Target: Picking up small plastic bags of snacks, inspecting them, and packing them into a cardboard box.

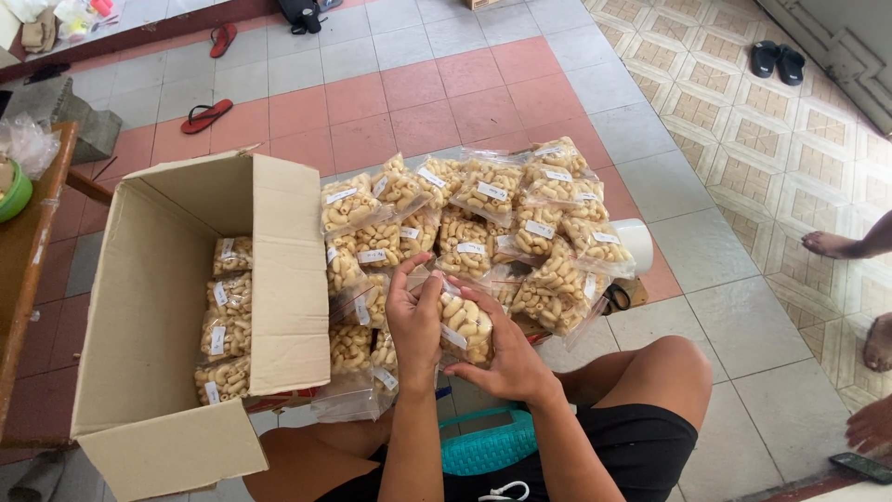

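Note:
I am sitting on a tiled floor and hold one clear bag of pale puffed snacks in both hands. My left hand grips its left side, and my right hand cups it from below and the right. Just beyond lies a pile of several similar labelled snack bags. To the left stands an open cardboard box with several bags stacked in a column along its inner side.
A white tape roll and scissors lie right of the pile. A teal basket sits by my lap. Another person's feet and hand are at the right edge. Sandals lie on the floor; a wooden table stands left.

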